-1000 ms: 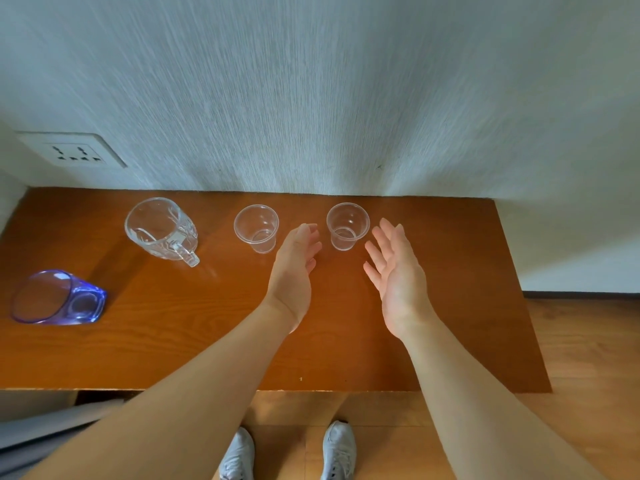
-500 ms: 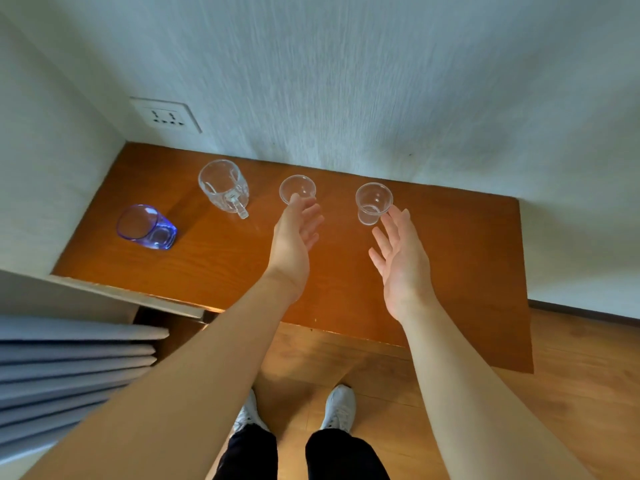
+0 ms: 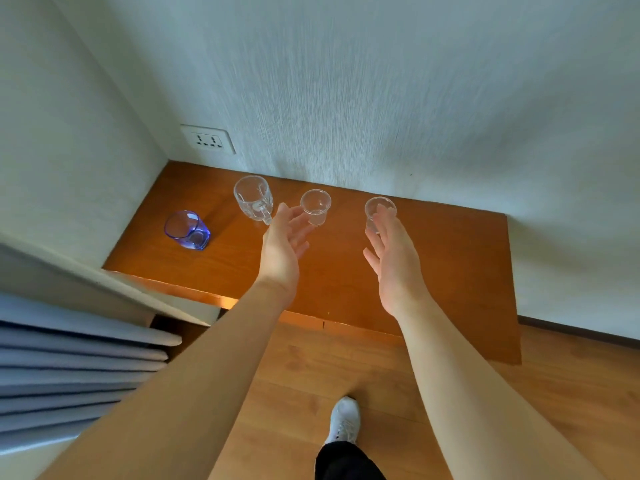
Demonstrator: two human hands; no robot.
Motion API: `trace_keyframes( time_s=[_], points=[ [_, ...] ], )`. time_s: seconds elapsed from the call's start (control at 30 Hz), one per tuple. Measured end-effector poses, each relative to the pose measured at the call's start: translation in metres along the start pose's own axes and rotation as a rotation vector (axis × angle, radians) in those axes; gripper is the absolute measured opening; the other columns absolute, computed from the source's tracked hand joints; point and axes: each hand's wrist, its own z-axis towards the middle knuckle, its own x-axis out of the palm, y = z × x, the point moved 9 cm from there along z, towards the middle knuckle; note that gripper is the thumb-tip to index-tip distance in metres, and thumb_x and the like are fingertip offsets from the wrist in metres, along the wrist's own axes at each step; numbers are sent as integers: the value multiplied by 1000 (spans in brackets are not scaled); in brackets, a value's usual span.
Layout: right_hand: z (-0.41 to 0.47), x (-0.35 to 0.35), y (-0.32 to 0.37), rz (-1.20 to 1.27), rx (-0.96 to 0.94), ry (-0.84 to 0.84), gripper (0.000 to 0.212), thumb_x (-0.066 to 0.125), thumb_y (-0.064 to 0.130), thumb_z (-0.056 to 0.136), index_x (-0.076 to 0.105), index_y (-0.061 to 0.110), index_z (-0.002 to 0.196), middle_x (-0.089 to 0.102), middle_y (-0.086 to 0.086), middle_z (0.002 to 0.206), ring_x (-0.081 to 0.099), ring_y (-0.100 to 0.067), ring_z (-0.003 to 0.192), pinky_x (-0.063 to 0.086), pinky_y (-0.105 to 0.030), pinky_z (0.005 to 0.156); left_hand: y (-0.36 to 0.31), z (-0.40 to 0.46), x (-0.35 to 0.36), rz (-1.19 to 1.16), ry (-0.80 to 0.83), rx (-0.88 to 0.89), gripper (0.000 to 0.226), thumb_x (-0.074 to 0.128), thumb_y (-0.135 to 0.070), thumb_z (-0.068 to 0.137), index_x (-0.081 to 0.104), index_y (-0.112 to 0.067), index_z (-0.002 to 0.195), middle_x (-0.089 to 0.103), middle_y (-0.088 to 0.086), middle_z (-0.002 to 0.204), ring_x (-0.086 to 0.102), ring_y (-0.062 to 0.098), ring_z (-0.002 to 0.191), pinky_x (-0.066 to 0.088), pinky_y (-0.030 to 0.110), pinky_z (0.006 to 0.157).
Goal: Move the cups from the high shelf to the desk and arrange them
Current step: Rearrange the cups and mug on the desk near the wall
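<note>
Pale textured walls meet in a corner above an orange-brown wooden desk (image 3: 450,258), with a wall socket (image 3: 207,139) just over its far left end. From the head view, four cups stand on the desk near the wall: a blue glass (image 3: 187,230) at the left, a clear handled mug (image 3: 252,197), then two small clear cups (image 3: 316,206) (image 3: 380,211). The left hand (image 3: 282,249) hovers with fingers loosely spread, holding nothing, fingertips overlapping the middle small cup. The right hand (image 3: 394,254), fingers straight and empty, overlaps the right one; contact cannot be told. A white shoe (image 3: 343,422) stands on the wooden floor (image 3: 571,393).
</note>
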Motion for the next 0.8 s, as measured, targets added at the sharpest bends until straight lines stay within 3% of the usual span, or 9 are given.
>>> trace_keyframes(
  time_s=[0.23, 0.37, 0.43, 0.47, 0.57, 0.63, 0.7, 0.8],
  points=[
    [-70, 46, 8, -14, -44, 28, 57, 44, 57, 104, 37, 32, 155, 38, 7, 163, 44, -13, 145, 32, -46, 122, -25, -59, -64, -27, 26, 72, 49, 31, -51, 109, 58, -21, 138, 63, 2, 143, 61, 19, 130, 39, 46, 120],
    [-124, 75, 21, -55, -88, 67, 48, 41, 52, 107, 43, 31, 150, 53, 19, 136, 47, -10, 138, 33, -46, 121, -49, -100, -107, -43, 31, 127, 52, 32, -51, 109, 57, -19, 141, 64, 2, 141, 61, 19, 130, 39, 46, 119],
    [-150, 86, 29, -60, -107, 75, 50, 38, 51, 108, 43, 29, 152, 52, 15, 144, 47, -10, 137, 33, -45, 121, -63, -120, -122, -41, 36, 151, 53, 30, -52, 110, 57, -19, 141, 64, 1, 140, 61, 20, 130, 40, 44, 119],
    [-163, 90, 34, -65, -112, 76, 45, 38, 51, 108, 48, 30, 146, 52, 13, 144, 48, -10, 137, 33, -45, 121, -71, -130, -128, -37, 44, 168, 53, 28, -52, 110, 57, -19, 141, 64, 0, 139, 60, 20, 130, 40, 42, 117],
    [-195, 100, 50, -77, -123, 70, 26, 40, 51, 107, 59, 38, 119, 56, 22, 119, 51, -10, 129, 34, -45, 120, -94, -160, -144, -30, 65, 222, 51, 27, -53, 110, 55, -22, 139, 63, -3, 132, 61, 19, 129, 42, 40, 114],
    [-214, 102, 63, -76, -152, 57, 37, 42, 51, 106, 56, 31, 133, 56, 23, 114, 53, -9, 126, 36, -44, 119, -106, -179, -154, -24, 68, 253, 50, 27, -54, 109, 55, -24, 137, 63, -3, 133, 61, 19, 128, 43, 41, 114],
    [-230, 103, 71, -62, -169, 61, 46, 43, 52, 106, 50, 27, 144, 58, 21, 119, 54, -8, 127, 37, -43, 119, -114, -193, -161, -23, 68, 273, 52, 28, -56, 108, 55, -25, 138, 62, -1, 140, 60, 19, 129, 43, 42, 116],
    [-249, 103, 70, -46, -153, 94, 54, 42, 54, 105, 45, 25, 151, 53, 9, 145, 51, -11, 135, 37, -40, 118, -113, -212, -166, -33, 54, 274, 51, 28, -59, 107, 56, -28, 135, 62, -1, 140, 61, 18, 128, 42, 43, 117]
  ],
)
